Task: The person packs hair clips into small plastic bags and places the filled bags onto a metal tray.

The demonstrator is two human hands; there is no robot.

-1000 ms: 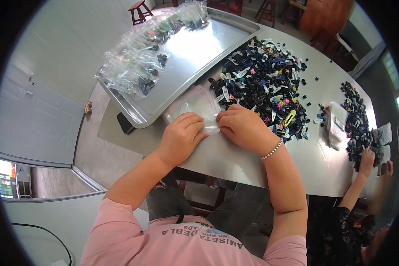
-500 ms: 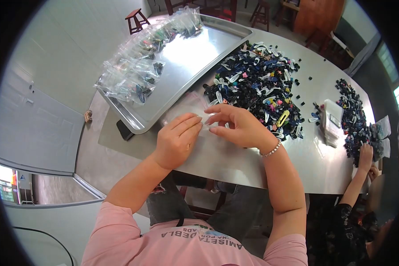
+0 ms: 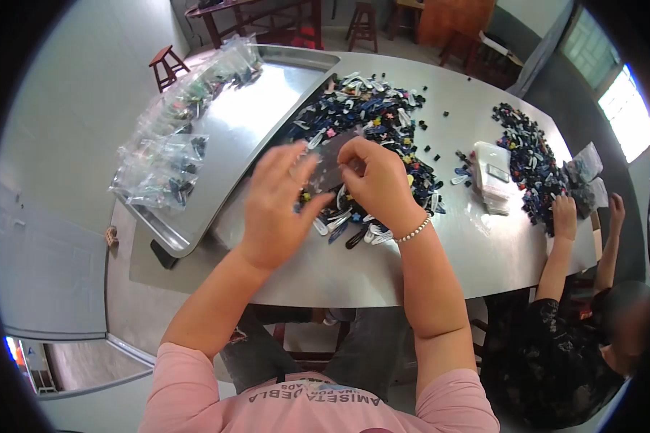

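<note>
The person lifts a small clear plastic bag [image 3: 330,164] off the metal table [image 3: 354,267], holding it up between both hands over the near edge of the big pile of hair clips [image 3: 361,119]. The right hand [image 3: 375,180] pinches the bag's upper edge between thumb and fingertips, fingers curled closed on it; the left hand [image 3: 278,198] is blurred, fingers spread and open, just beside the bag's left side, and I cannot tell whether it touches the film. To open such a bag cleanly, I would judge it best to keep the right pinch near one lip and rub the two layers apart with the left fingertips, holding the mouth upward and low over the pile, so nothing drops far. Beyond the left hand lies a steel tray [image 3: 263,108] with filled bags [image 3: 162,155] along its far side. To the right, a co-worker's hand [image 3: 563,216] rests by a second pile [image 3: 527,151] and a stack of empty bags [image 3: 492,177].
</note>
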